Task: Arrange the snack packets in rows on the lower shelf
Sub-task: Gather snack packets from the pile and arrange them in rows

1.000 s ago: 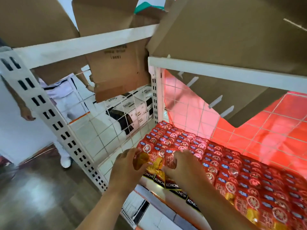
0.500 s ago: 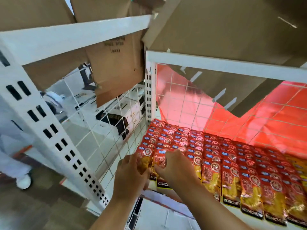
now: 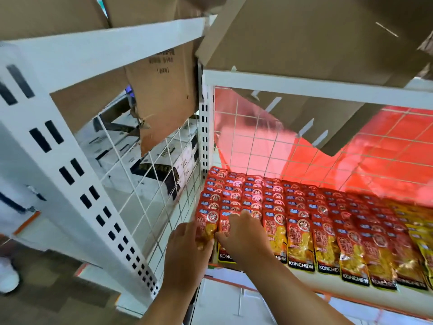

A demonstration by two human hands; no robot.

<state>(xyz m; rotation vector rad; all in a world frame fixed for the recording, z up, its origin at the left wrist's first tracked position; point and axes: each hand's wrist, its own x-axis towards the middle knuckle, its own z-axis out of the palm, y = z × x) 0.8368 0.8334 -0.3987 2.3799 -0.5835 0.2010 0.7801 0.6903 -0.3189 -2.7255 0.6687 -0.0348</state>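
The fingers (image 3: 190, 227) of the left hand (image 3: 185, 252) are pressed together along the outer edge of the corner packet (image 3: 207, 221), with the thumb on its face, so the packet is pinched upright at the very left end of the front row. The fingers (image 3: 236, 218) of the right hand (image 3: 243, 240) curl over the top of the second packet (image 3: 224, 227), just beside the first. The thumb lies at its left edge and seems to pinch it, though the hand hides the packet's lower half.

Both hands work one gap, probably because these two packets close the row and must stand as straight as their neighbours.

The remaining snack packets (image 3: 302, 235) already fill the lower shelf (image 3: 304, 281) in overlapping rows, red tops showing behind and full faces at the front, with yellow-toned ones at the far right. The corner packet sits against the wire mesh side (image 3: 150, 184), which gives it a stop to line up on. A red sheet (image 3: 386, 156) backs the rear mesh, and cardboard (image 3: 304, 43) hangs low from the shelf above — so the hands reach in from the front edge.
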